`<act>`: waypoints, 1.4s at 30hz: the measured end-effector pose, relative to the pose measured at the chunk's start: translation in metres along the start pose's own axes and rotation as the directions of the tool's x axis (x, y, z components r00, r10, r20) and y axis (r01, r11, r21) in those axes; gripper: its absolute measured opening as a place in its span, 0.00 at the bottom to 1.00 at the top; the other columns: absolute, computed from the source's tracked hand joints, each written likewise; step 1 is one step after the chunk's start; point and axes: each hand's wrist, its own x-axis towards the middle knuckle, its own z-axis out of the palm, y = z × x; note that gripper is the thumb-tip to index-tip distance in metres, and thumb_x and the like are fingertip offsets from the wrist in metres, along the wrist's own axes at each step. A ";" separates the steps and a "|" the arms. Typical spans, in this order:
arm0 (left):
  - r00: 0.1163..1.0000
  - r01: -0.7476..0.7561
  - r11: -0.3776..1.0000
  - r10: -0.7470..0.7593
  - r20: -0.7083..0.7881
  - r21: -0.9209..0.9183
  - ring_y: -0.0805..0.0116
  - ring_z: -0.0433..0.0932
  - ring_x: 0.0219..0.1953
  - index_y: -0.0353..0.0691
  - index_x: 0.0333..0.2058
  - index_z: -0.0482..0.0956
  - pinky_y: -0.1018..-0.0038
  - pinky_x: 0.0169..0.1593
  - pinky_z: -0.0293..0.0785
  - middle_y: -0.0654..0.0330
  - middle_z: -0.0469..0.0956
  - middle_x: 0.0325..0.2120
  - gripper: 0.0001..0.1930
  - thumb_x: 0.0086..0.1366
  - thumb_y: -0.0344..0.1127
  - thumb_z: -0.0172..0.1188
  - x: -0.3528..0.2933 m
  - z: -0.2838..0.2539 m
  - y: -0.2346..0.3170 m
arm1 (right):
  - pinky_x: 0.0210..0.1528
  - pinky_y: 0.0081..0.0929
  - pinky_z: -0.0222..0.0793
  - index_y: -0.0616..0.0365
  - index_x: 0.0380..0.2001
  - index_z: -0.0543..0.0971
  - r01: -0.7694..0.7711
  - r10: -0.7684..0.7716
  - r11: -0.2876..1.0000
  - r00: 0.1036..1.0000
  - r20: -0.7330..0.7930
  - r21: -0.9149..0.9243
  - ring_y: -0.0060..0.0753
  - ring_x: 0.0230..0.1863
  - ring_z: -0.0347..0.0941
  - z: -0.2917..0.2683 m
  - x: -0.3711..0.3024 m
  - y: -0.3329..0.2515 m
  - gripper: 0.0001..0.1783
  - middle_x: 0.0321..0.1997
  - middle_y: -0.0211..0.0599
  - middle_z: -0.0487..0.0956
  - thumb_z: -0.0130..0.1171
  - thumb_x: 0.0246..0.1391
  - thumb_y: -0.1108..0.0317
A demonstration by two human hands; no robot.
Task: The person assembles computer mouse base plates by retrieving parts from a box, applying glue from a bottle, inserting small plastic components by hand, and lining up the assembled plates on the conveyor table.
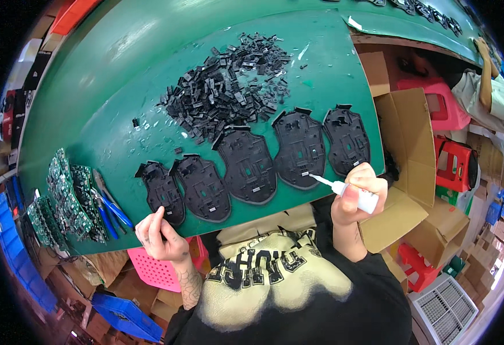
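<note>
My right hand (356, 195) is closed round a white squeeze bottle (367, 200) with a thin nozzle. Its tip points at the lower edge of a black plastic shell (301, 150), close to a small white strip. Several such shells lie in a row with their inner sides up, including a large middle shell (246, 165) and one at the right end (347, 141). My left hand (161, 237) is at the lower edge of the leftmost shell (163, 187), fingers bent and drawn together. Anything between those fingertips is too small to make out.
Beyond the shells is a heap of small black plastic parts (223, 86) on the green table (119, 63). Green circuit boards (71, 198) and blue-handled pliers (114, 208) lie at the left. An open cardboard box (404, 144) stands right of the table; another person's arm (486, 75) shows far right.
</note>
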 end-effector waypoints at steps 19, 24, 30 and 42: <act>0.999 -0.031 0.999 0.031 -0.011 -0.009 0.61 0.75 0.31 0.38 0.34 0.85 0.68 0.38 0.71 0.58 0.77 0.28 0.12 0.51 0.24 0.57 -0.002 0.000 -0.002 | 0.20 0.25 0.66 0.63 0.32 0.72 -0.015 -0.017 0.992 0.969 0.247 0.128 0.30 0.16 0.68 0.036 -0.010 -0.024 0.16 0.18 0.37 0.73 0.69 0.45 0.68; 0.999 -0.044 0.999 0.044 0.006 -0.009 0.61 0.75 0.29 0.38 0.34 0.85 0.68 0.36 0.71 0.59 0.77 0.28 0.12 0.50 0.24 0.58 0.000 -0.001 -0.002 | 0.19 0.25 0.66 0.63 0.29 0.73 -0.039 0.012 0.994 0.966 0.258 0.100 0.30 0.17 0.69 0.039 -0.010 -0.025 0.15 0.20 0.38 0.74 0.70 0.43 0.69; 0.999 -0.039 0.999 0.039 -0.004 -0.023 0.62 0.75 0.29 0.39 0.33 0.85 0.69 0.35 0.70 0.60 0.78 0.28 0.12 0.49 0.24 0.58 -0.001 0.000 -0.004 | 0.23 0.27 0.69 0.63 0.31 0.72 -0.043 0.029 0.998 0.956 0.291 0.040 0.31 0.21 0.71 0.038 -0.011 -0.026 0.17 0.24 0.40 0.74 0.70 0.44 0.69; 0.977 -0.209 0.974 0.211 0.016 -0.086 0.69 0.75 0.24 0.42 0.30 0.86 0.72 0.31 0.68 0.65 0.78 0.27 0.12 0.46 0.30 0.58 -0.008 -0.007 -0.010 | 0.22 0.25 0.69 0.61 0.34 0.73 -0.127 -0.013 0.965 0.849 0.528 0.228 0.31 0.19 0.71 0.081 -0.017 -0.050 0.21 0.22 0.37 0.75 0.75 0.39 0.69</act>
